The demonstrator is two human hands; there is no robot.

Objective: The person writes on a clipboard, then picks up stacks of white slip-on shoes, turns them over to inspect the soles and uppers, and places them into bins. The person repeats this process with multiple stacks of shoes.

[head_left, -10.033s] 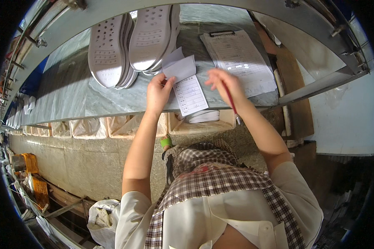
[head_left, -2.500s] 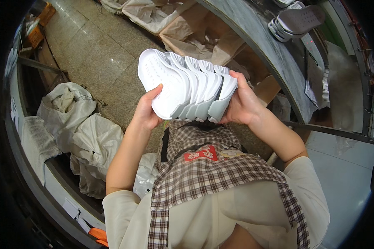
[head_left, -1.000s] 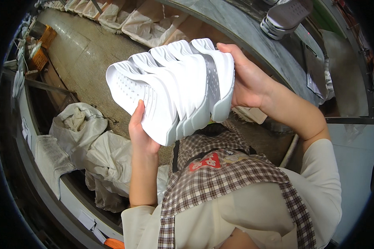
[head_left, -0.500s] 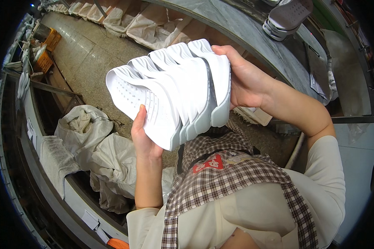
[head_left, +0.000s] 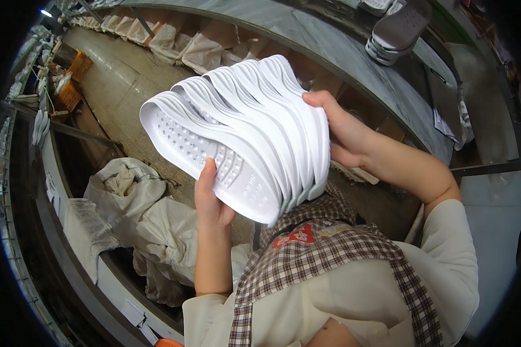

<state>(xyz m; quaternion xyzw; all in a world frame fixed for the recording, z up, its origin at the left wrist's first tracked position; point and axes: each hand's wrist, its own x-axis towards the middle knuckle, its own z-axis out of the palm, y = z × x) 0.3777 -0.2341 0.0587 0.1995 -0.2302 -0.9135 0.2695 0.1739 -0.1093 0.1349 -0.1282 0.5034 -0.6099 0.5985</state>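
L hand (head_left: pixel 213 199) & R hand (head_left: pixel 346 134) part-closed, gripping white soles (head_left: pixel 237 133); grey table (head_left: pixel 324 46) far right, orange crates (head_left: pixel 68 99) far left, sacks (head_left: pixel 165 225) nr left.

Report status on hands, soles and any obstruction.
Left hand and right hand clasping opposite ends of stacked soles. Soles white, held in midair. Nothing visibly in the way.
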